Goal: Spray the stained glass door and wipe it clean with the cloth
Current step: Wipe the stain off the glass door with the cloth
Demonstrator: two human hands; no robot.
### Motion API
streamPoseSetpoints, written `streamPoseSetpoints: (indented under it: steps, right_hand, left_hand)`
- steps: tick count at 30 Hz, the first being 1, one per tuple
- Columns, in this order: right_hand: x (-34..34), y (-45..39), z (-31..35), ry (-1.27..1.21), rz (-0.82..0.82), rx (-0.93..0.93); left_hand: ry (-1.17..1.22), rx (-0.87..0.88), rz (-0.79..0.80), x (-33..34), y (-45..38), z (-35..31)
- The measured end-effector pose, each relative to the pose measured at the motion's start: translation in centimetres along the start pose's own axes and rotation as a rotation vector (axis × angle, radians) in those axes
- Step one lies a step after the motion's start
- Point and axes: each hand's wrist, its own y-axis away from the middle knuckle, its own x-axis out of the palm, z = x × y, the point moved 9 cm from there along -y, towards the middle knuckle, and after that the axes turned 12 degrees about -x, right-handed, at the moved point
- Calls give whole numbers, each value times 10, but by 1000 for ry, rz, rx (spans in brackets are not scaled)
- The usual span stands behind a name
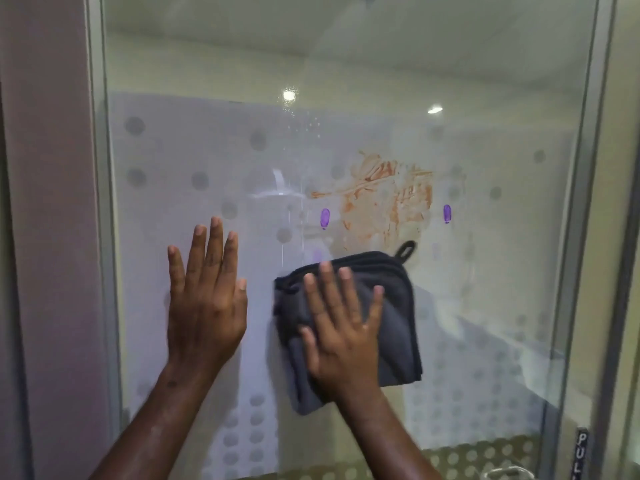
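Two hands flat on the glass door (pixel 346 64), both with fingers straight and spread. Left hand (pixel 206 299) presses bare glass, palm down, nothing under it or in it. Right hand (pixel 343 334) presses a folded dark grey cloth (pixel 394 327) against the pane, fingers splayed across it, not curled round it. Cloth sits just beside the left hand, to its right, small gap between them. Cloth is folded in several layers, stacked edges showing along its top; a small hanging loop (pixel 407 249) sticks up from its upper right corner. Orange-brown stain (pixel 384 199) is smeared on the glass above the right hand and the cloth, streaky; its lower fringe thins out just above the cloth's top edge, near the loop. Can't tell if cloth and stain actually overlap. Fine droplets (pixel 304 123) speckle the glass above the gap between the hands, higher than the stain's left end. Two purple hooks show through the pane: one (pixel 325 218) above the cloth at the stain's left side, the other (pixel 447 213) up and right of the right hand, past the stain. Grey dot pattern covers the frosted part of the glass around and below both hands. Metal door frame (pixel 98 202) runs vertically left of the left hand; a black label (pixel 581 452) reading "PUL" sits low on the frame far right of the right forearm.
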Motion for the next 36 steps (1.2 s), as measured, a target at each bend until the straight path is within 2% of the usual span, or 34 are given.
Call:
streamPoseSetpoints:
  steps: [4,6,8,12,15,17,22,24,27,29,31,33,36]
  right_hand:
    - [-13,38,-105,51,-119,502]
    - [-15,60,-118,37,-151,613]
    - [-9,69,-94,29,-134,553]
    - [7,36,13,-22,-36,151]
    - [1,-21,43,-64,-51,-27]
    - [-6,-47,19,-53,-81,22]
    - [-26,-21,-108,-34,-205,531]
    - [-32,-8,-126,-117,-285,613]
    - [-33,-16,-113,-140,-325,538]
    - [-28,-28,-86,-100,-258,465]
    - [-19,-40,-34,-95,-151,289]
    - [-9,-48,28,-110,-47,39]
    - [-6,-64,51,-110,-3,-165]
  left_hand:
    - [-13,-4,1,1,1,1]
    - [-19,-7,-2,1,1,1]
    - [-29,-11,-9,1,0,-1]
    - [-23,-20,-11,1,1,-1]
    - [21,-13,-3,-1,1,-1]
    - [14,-12,-1,-2,0,0]
    - [-7,-11,4,-1,1,1]
    - [-11,-13,6,-1,0,1]
    - [-27,-13,9,0,0,-2]
    - [-22,-17,8,0,0,-2]
    - [6,-17,2,-2,-1,-3]
    - [64,-18,-23,-6,-1,-3]
    - [109,-45,-45,-13,-6,1]
